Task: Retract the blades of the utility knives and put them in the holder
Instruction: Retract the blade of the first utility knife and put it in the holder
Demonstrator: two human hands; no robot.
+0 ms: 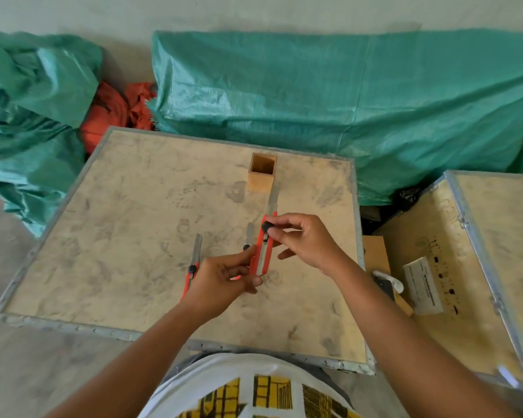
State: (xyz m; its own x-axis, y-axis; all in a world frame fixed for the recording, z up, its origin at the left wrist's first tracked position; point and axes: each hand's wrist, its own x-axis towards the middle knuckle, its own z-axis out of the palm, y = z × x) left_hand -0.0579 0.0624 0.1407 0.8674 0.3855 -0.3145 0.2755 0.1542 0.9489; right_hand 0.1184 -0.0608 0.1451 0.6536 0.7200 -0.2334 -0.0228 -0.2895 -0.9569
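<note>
I hold a red utility knife [264, 251] above the wooden board [133, 236], its grey blade sticking out toward the far side. My left hand [224, 277] grips the knife's lower end. My right hand [304, 238] pinches the black knob on the knife's slider. A second red knife [192, 267] lies on the board to the left, blade out. A third knife [248, 238] lies just behind the held one, mostly hidden, with its blade showing. The square wooden holder [261, 173] stands upright at the far side of the board, with nothing visible inside.
Green tarpaulin [344, 92] covers heaps behind the board, with orange cloth [115, 113] between them. A second wooden crate [465, 267] with a white label stands at the right. A white handle [387, 280] lies in the gap between the crates.
</note>
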